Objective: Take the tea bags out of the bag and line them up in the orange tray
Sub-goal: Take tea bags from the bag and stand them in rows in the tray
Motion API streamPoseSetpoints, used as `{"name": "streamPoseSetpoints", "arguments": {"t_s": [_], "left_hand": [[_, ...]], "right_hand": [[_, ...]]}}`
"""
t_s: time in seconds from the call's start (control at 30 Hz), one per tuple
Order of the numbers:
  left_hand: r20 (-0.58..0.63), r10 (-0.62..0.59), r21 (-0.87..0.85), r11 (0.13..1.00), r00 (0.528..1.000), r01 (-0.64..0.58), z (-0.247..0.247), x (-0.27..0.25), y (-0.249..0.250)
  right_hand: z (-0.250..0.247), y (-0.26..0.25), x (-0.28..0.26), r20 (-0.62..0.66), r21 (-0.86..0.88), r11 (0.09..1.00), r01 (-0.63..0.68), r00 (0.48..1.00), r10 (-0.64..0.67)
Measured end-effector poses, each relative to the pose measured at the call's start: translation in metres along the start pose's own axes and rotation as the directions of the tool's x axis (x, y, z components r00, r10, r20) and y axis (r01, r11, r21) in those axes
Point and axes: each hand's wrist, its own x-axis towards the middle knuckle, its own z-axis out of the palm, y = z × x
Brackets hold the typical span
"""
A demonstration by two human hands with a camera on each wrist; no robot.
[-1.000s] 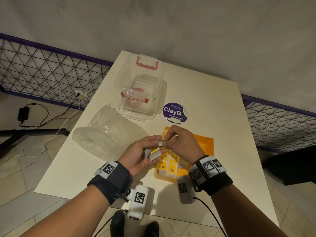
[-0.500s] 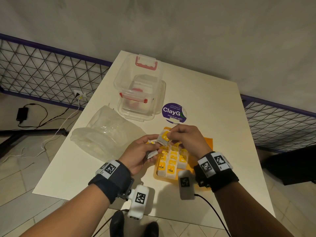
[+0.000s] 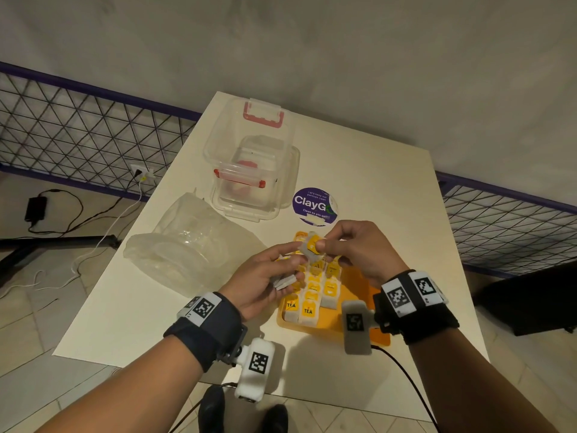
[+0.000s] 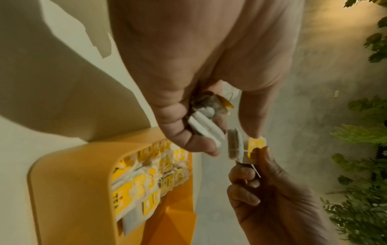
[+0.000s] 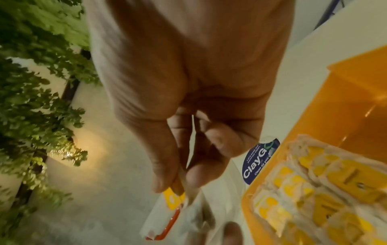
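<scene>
Fingers point(image 3: 321, 245) of the right hand point(image 3: 359, 251) are pinched on one tea bag point(image 3: 312, 246) by its yellow tag, holding it in the air just beyond the left hand's fingertips and above the far end of the orange tray point(image 3: 356, 326). The left hand point(image 3: 259, 282) is curled round a small bundle of spare tea bags point(image 3: 285, 281), its index finger stretched out toward the pinched one.

Below and just to the right of those fingers, rows of tea bags point(image 3: 313, 292) already lie side by side in the tray, filling its left part; the right part is bare orange. Judged from this, the work is well along but not finished: the pinched bag has yet to be set down, and the bundle in the left hand comes after it.

Left of the left hand, the clear plastic bag point(image 3: 187, 245) lies crumpled on the tabletop point(image 3: 374, 182). Whether any tea bags remain inside cannot be made out through its folds. The count in the left hand is also unclear, since the fingers cover most of the bundle, and both hands hide the far rows in the tray. The right wrist view is blurred.
</scene>
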Motion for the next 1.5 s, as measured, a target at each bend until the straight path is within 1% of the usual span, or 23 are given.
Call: {"name": "streamPoseSetpoints", "arguments": {"t_s": [0.07,0.17,0.27,0.37,0.4,0.43,0.5,0.53,0.57,0.63,0.7,0.8,0.87,0.9,1.0,1.13,1.23,1.5], "left_hand": [[0.001,0.013,0.012,1.0,1.0,-0.013,0.004,0.002,0.0],[-0.064,0.029,0.107,0.994,0.998,-0.022,0.007,0.005,-0.001],[-0.099,0.036,0.145,0.989,0.994,-0.021,0.004,0.007,-0.002],[-0.102,0.029,0.162,0.987,0.994,-0.012,0.002,0.006,-0.002],[-0.105,0.029,0.155,0.988,0.994,-0.013,0.002,0.006,-0.002],[-0.109,0.028,0.142,0.99,0.994,-0.012,0.001,0.006,-0.002],[-0.114,0.022,0.112,0.994,0.993,-0.009,0.0,0.005,-0.003],[-0.115,0.015,0.099,0.995,0.993,-0.003,-0.001,0.005,-0.004],[-0.117,0.007,0.091,0.996,0.993,0.004,-0.002,0.004,-0.004],[-0.122,-0.003,0.094,0.996,0.993,0.014,-0.005,0.003,-0.005],[-0.12,-0.006,0.096,0.995,0.993,0.018,-0.005,0.003,-0.006],[-0.118,-0.012,0.099,0.995,0.993,0.024,-0.005,0.003,-0.006],[-0.117,-0.021,0.104,0.994,0.993,0.033,-0.005,0.002,-0.007],[-0.118,-0.025,0.107,0.994,0.993,0.038,-0.004,0.002,-0.008],[-0.122,-0.035,0.123,0.991,0.992,0.05,-0.004,0.001,-0.008],[-0.128,-0.044,0.119,0.991,0.991,0.059,-0.006,-0.001,-0.008],[-0.123,-0.04,0.085,0.995,0.992,0.051,-0.009,-0.001,-0.008],[-0.119,-0.074,-0.049,0.996,0.99,0.069,-0.012,-0.002,-0.005]], "right_hand": [[0.002,0.0,-0.002,0.038,-0.017,1.0,-0.001,0.999,0.002],[0.004,0.0,-0.003,0.08,0.0,1.0,-0.005,0.997,0.005],[0.004,-0.001,-0.004,0.088,0.014,1.0,-0.007,0.996,0.006],[0.004,-0.001,-0.006,0.078,0.011,1.0,-0.003,0.997,0.002],[0.003,0.001,-0.005,0.048,-0.034,0.999,0.01,0.999,-0.009],[0.001,0.004,-0.003,0.0,-0.126,0.992,0.029,1.0,-0.029],[-0.007,0.011,-0.001,-0.101,-0.366,0.93,0.038,0.992,-0.08],[-0.011,0.016,-0.002,-0.126,-0.44,0.898,0.022,0.988,-0.086],[-0.014,0.02,-0.004,-0.131,-0.464,0.886,0.004,0.989,-0.074],[-0.02,0.034,-0.008,-0.097,-0.426,0.903,-0.05,0.995,0.009],[-0.022,0.047,-0.012,-0.024,-0.34,0.929,-0.144,0.989,0.145],[-0.018,0.061,-0.016,0.101,-0.273,0.914,-0.299,0.936,0.336],[-0.013,0.068,-0.017,0.152,-0.29,0.888,-0.358,0.898,0.412],[-0.01,0.071,-0.016,0.158,-0.3,0.877,-0.374,0.888,0.433],[-0.002,0.079,-0.011,0.101,-0.282,0.868,-0.408,0.887,0.45],[0.007,0.085,-0.004,-0.006,-0.295,0.876,-0.381,0.918,0.397],[0.012,0.087,-0.002,-0.07,-0.31,0.874,-0.374,0.926,0.372],[0.016,0.086,0.0,-0.135,-0.301,0.873,-0.382,0.924,0.358]]}}
